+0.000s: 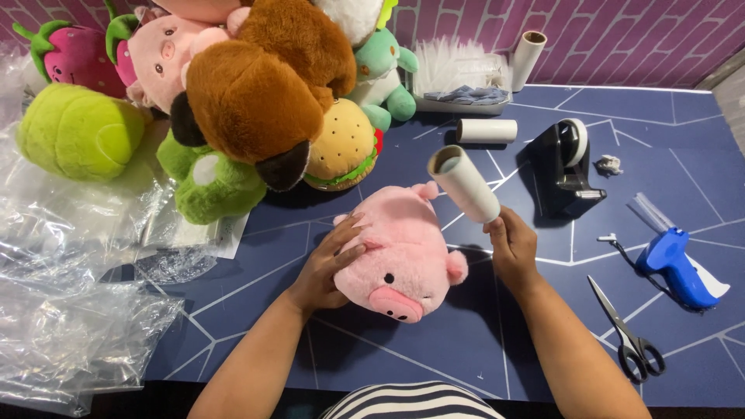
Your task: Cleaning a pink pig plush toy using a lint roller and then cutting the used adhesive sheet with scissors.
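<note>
While left hand (330,264) presses pink pig plush (400,252) — right hand (508,244) grips lint roller (464,184)

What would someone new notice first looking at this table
The eye lands on the pink pig plush lying mid-table on the blue mat, with the left hand pressed on its side and the right hand holding a white lint roller tilted above it. Next comes the heap of plush toys at the upper left, beside crumpled clear plastic bags.
</note>
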